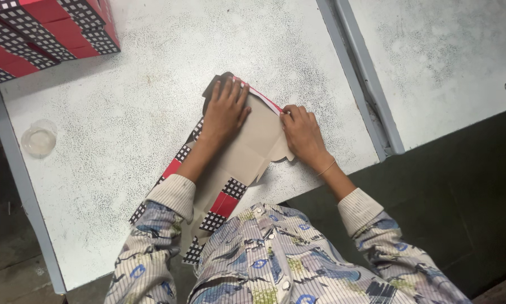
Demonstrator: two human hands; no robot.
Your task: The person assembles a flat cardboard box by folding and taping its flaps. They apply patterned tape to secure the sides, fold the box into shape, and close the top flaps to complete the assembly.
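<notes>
Cardboard sheet (239,152) lies flat on table (112,124), hanging over near edge. Left hand (226,110) spread, pressing it down; right hand (302,132) pinching folded edge w/ fingertips. Risk: crease goes crooked if sheet slides under palm, since overhang pulls it.

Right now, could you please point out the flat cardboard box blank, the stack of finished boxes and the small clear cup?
cardboard box blank (247,149): head view, on its plain brown inner face.
stack of boxes (44,28): head view, on a red panel.
clear cup (38,138): head view, on its middle.
</notes>
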